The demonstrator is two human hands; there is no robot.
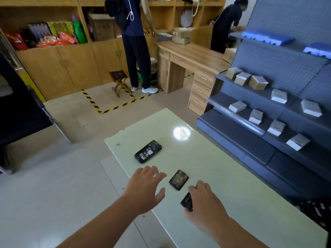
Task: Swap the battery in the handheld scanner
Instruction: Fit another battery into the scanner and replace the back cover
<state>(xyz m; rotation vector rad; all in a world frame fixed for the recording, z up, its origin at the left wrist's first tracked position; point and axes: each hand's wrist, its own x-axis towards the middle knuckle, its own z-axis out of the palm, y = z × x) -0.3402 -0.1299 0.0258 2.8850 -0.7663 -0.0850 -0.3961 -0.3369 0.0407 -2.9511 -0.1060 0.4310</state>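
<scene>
Hands first: we see both reaching over the pale, glossy worktop (206, 158) from the near edge. Our left hand (143, 188) hovers palm down with its fingers spread and nothing in its grip, just left of a dark, flat rectangular piece (178, 179) that lies on the worktop; whether that piece is the scanner's back cover or a second battery we cannot tell. Our right hand (204, 203) is closed around a black battery (187, 202), thumb and fingers pinching it by its edges, so that one printed face tilts up towards us; it is held just beside the near corner of the flat piece, and whether it touches the worktop we cannot tell.

Farther from us, well apart from both hands, the handheld scanner (148, 151) lies on the worktop with its back facing up and the compartment open, so that labels and contacts show inside the black shell. A bright reflection of a lamp sits on the worktop beyond it, to the right.

To our right stands a grey pegboard shelf unit (268, 97) carrying small cardboard and white boxes. Beyond the worktop we see a wooden desk (193, 56), wooden cabinets along the wall, yellow-and-black tape on the floor, a small folding stool (119, 81), and two people in dark clothes standing at the shelves.
</scene>
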